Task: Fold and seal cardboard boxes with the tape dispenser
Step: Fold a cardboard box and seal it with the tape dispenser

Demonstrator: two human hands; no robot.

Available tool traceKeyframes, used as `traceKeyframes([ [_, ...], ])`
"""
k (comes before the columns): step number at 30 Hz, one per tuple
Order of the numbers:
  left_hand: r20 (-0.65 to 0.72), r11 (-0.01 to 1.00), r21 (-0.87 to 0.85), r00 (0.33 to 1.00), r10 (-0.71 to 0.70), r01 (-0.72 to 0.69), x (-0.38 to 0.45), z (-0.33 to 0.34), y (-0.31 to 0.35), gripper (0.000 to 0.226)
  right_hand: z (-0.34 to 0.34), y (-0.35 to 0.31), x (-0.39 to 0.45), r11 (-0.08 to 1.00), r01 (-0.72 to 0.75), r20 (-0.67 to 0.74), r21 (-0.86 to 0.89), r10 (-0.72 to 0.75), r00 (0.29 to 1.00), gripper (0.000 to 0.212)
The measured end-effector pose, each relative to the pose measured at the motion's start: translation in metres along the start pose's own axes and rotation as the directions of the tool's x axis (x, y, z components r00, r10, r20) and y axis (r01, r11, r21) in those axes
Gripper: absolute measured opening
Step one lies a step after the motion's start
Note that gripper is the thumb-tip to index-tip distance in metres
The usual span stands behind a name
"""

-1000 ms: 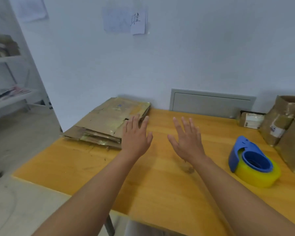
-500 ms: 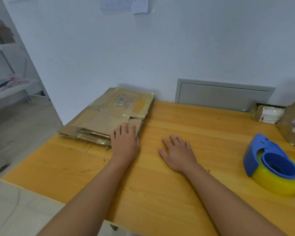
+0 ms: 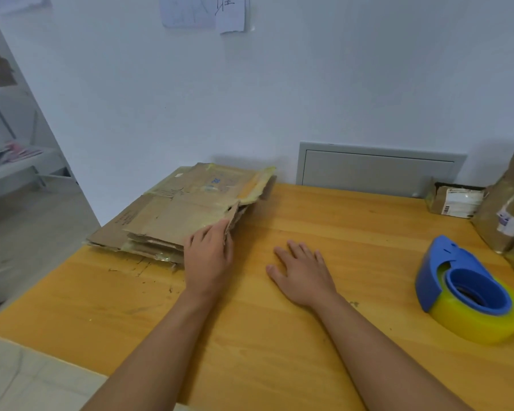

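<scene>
A stack of flattened cardboard boxes (image 3: pixel 178 209) lies at the table's back left. My left hand (image 3: pixel 208 259) is at the stack's near right corner. Its fingertips are tucked under the edge of the top flattened box (image 3: pixel 190 215), which it grips, and that corner is lifted a little. My right hand (image 3: pixel 303 274) rests flat on the bare wood in the middle of the table, fingers spread. The blue tape dispenser (image 3: pixel 457 274) with its yellowish roll lies on its side at the right, apart from both hands.
The wooden table (image 3: pixel 250 336) stands against a white wall with a grey panel (image 3: pixel 377 170). Taped brown parcels (image 3: pixel 511 209) and a small labelled package (image 3: pixel 454 200) sit at the back right. White shelves (image 3: pixel 9 161) stand to the left, beyond the table's edge.
Both hands came down from the air onto the table. My left hand went from lying on the stack's corner to slipping its fingertips under the top box and lifting its edge.
</scene>
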State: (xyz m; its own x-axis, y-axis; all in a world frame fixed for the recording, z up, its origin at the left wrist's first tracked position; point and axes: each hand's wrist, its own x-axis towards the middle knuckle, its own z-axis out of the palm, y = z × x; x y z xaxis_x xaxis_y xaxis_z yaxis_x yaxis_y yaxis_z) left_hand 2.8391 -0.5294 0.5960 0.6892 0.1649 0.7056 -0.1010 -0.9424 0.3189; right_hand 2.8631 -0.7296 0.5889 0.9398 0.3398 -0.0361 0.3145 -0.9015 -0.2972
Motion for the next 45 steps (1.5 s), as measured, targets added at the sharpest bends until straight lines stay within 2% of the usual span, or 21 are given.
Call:
traceKeyframes([
  [2,-0.033,0.989,-0.092,0.993,0.11,-0.113,-0.003,0.0,0.007,0.037,0.0,0.002,0.001,0.997,-0.007,-0.063,0.08,0.012,0.998,0.066],
  [4,-0.052,0.965,-0.161,0.978,0.202,-0.208,-0.007,0.004,0.014,0.035,-0.003,0.005,0.002,0.969,-0.03,-0.16,0.246,0.071,0.985,0.067],
  [7,-0.059,0.935,-0.221,0.96,0.272,-0.279,-0.009,0.009,0.022,0.033,-0.007,0.009,0.002,0.841,-0.091,-0.215,0.533,0.239,0.947,0.067],
  [10,-0.073,0.919,-0.28,0.961,0.267,-0.276,-0.007,0.007,0.03,0.031,-0.01,0.014,0.006,0.671,-0.121,-0.221,0.731,0.401,0.889,0.074],
  [12,-0.086,0.917,-0.329,0.974,0.21,-0.227,-0.003,0.002,0.037,0.029,-0.015,0.017,0.009,0.53,-0.128,-0.191,0.838,0.507,0.841,0.08],
  [14,-0.107,0.911,-0.377,0.985,0.137,-0.168,0.003,-0.002,0.045,0.029,-0.024,0.022,0.011,0.455,-0.134,-0.165,0.88,0.559,0.812,0.083],
  [18,-0.175,0.881,-0.445,0.98,0.094,-0.164,0.024,-0.011,0.067,0.027,-0.039,0.035,0.015,0.479,-0.125,-0.19,0.869,0.556,0.809,0.087],
  [21,-0.156,0.836,-0.532,0.986,0.062,-0.137,0.045,-0.02,0.086,0.021,-0.059,0.048,0.015,0.482,-0.09,-0.223,0.872,0.554,0.802,0.091],
  [24,-0.157,0.806,-0.587,0.988,-0.013,-0.083,0.065,-0.031,0.107,0.011,-0.084,0.059,0.013,0.472,0.03,-0.32,0.881,0.549,0.773,0.097],
  [27,-0.094,0.732,-0.681,0.989,-0.117,0.022,0.08,-0.039,0.13,0.009,-0.106,0.072,0.009,0.473,0.124,-0.401,0.872,0.546,0.736,0.102],
  [31,-0.048,0.635,-0.761,0.965,-0.26,0.133,0.095,-0.039,0.147,0.018,-0.132,0.086,-0.006,0.468,0.246,-0.468,0.849,0.449,0.761,0.118],
  [34,0.001,0.594,-0.778,0.945,-0.327,0.206,0.101,-0.033,0.154,0.023,-0.145,0.092,-0.015,0.484,0.237,-0.458,0.843,0.413,0.787,0.135],
  [39,0.097,0.531,-0.783,0.907,-0.411,0.324,0.106,-0.014,0.156,0.039,-0.148,0.101,-0.023,0.589,0.183,-0.457,0.787,0.357,0.814,0.126],
  [43,0.096,0.532,-0.797,0.93,-0.354,0.285,0.104,-0.006,0.152,0.061,-0.151,0.103,-0.021,0.674,0.155,-0.494,0.722,0.345,0.798,0.116],
  [45,0.087,0.52,-0.815,0.942,-0.324,0.254,0.102,-0.003,0.149,0.065,-0.154,0.104,-0.017,0.715,0.154,-0.521,0.682,0.327,0.789,0.113],
])
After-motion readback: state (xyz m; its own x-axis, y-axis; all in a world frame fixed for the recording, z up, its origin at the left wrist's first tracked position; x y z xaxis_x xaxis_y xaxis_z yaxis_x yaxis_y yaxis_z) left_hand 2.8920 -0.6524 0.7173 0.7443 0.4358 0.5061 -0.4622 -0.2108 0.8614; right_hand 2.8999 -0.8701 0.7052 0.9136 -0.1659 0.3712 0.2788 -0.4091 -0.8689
